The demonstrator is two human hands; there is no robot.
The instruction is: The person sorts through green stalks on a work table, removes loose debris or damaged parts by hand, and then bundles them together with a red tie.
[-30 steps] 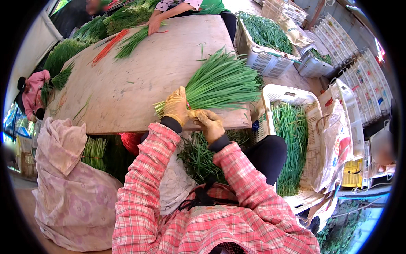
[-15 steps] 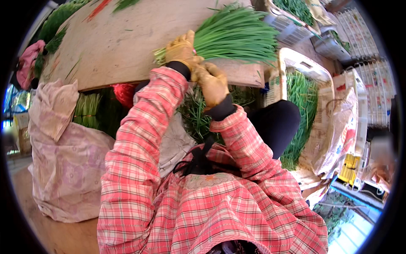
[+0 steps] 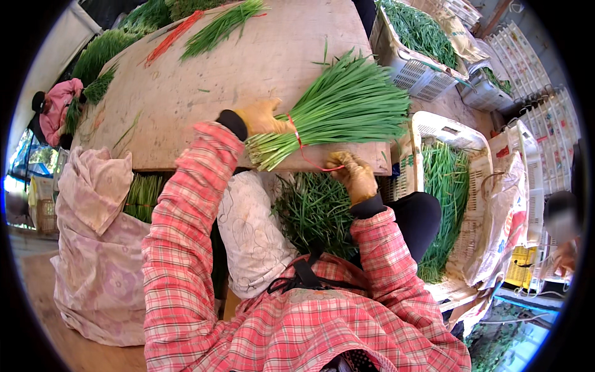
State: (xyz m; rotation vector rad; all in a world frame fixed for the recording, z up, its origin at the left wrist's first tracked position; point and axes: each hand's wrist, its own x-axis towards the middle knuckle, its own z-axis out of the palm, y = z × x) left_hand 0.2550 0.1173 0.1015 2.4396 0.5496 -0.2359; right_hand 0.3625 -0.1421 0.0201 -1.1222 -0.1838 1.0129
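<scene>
A bundle of garlic chives (image 3: 347, 105) lies on the wooden table, its pale cut stems toward the left and its green leaves fanning right. My left hand (image 3: 263, 118), in a yellowish glove, grips the stem part from above, its fingertips beside a red tie (image 3: 300, 144). The tie loops round the bundle, and one end stretches down past the table's near edge. That end is pinched in my right hand (image 3: 355, 178), gloved as well, just right of the stems. The underside of the bundle is hidden.
Loose red ties (image 3: 175, 37) and a smaller bunch of chives (image 3: 224, 28) lie on the far tabletop (image 3: 192, 118). White crates (image 3: 489, 180) of greens stand at the right. Dark greens (image 3: 313, 211) sit below the table's edge. Another person (image 3: 59, 105) is at far left.
My hands, close together at the stems before, are now apart: the right has moved right and down, pulling the red tie out. The view has shifted, showing more of the far table.
</scene>
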